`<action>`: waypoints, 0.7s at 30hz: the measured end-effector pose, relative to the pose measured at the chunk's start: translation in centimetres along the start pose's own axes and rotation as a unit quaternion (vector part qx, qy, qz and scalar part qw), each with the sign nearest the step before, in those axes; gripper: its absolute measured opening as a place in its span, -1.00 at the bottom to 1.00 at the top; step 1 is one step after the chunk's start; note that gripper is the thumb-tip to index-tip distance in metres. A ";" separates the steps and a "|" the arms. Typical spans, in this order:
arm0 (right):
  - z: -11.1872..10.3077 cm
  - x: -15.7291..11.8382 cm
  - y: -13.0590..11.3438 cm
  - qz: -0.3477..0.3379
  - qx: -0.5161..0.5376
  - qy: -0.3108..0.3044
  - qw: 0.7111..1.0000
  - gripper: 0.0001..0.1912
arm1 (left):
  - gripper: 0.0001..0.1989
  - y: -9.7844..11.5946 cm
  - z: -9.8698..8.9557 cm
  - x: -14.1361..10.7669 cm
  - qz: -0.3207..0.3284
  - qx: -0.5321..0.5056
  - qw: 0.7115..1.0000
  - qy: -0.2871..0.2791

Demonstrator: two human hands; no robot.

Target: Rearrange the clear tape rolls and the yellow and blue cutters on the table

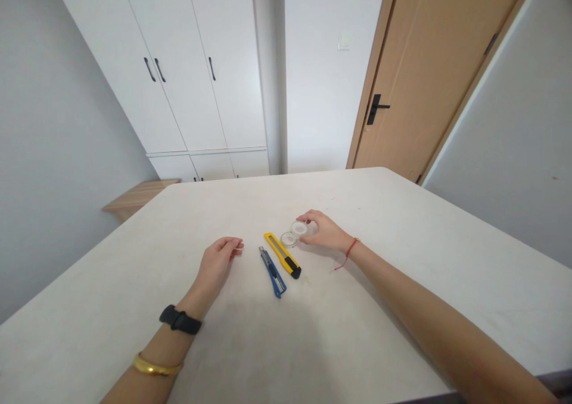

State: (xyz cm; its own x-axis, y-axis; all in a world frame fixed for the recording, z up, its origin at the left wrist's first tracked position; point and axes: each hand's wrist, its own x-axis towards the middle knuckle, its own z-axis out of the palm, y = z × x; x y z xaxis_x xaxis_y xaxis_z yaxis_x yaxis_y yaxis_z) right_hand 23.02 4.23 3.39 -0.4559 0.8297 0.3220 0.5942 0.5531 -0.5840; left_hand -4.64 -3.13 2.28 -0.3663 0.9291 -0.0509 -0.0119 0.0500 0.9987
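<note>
Two box cutters lie side by side on the white table: a blue one nearer me and a yellow one with a black end. Just beyond the yellow cutter are two clear round discs or rolls, one on the table and another partly overlapping it. My right hand grips the upper disc between thumb and fingers. To the left of the cutters, my left hand has its thumb and fingertips pressed together; whether anything small is between them cannot be made out.
Past the table's far edge stand a white cabinet with dark handles and a wooden door. A wooden surface is beyond the table's left edge.
</note>
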 end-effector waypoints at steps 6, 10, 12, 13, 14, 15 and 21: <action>-3.2 -1.6 3.8 0.083 0.079 0.028 0.993 -0.54 | -0.68 -0.4 -0.1 0.3 0.010 0.007 1.000 -0.006; -3.3 -2.3 4.8 0.149 0.110 0.006 0.983 -0.49 | -0.66 -0.4 -0.1 0.2 0.011 0.010 1.000 -0.007; -3.1 -2.4 4.8 0.161 0.116 -0.003 0.980 -0.48 | -0.65 -0.5 -0.2 0.2 0.007 0.011 1.000 -0.005; -3.0 -2.4 4.7 0.163 0.116 -0.005 0.980 -0.48 | -0.65 -0.5 -0.2 0.3 0.006 0.011 1.000 -0.005; -2.9 -2.4 4.7 0.164 0.116 -0.005 0.980 -0.47 | -0.65 -0.6 -0.2 0.3 0.005 0.010 1.000 -0.004; -2.8 -2.3 4.7 0.164 0.115 -0.004 0.980 -0.47 | -0.65 -0.7 -0.2 0.4 0.004 0.009 1.000 -0.003; -2.6 -2.3 5.2 0.154 0.128 -0.009 0.980 -0.48 | -0.66 -1.1 -0.3 0.8 0.002 0.006 1.000 -0.003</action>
State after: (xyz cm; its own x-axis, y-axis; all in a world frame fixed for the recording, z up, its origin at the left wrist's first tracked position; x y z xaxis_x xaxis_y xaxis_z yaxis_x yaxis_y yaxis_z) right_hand 28.87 5.37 1.59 -0.2942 0.9515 0.0902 0.5199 0.2385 -0.8202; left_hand -5.20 -2.60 1.16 -0.3601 0.9317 -0.0476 0.0003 0.0511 0.9987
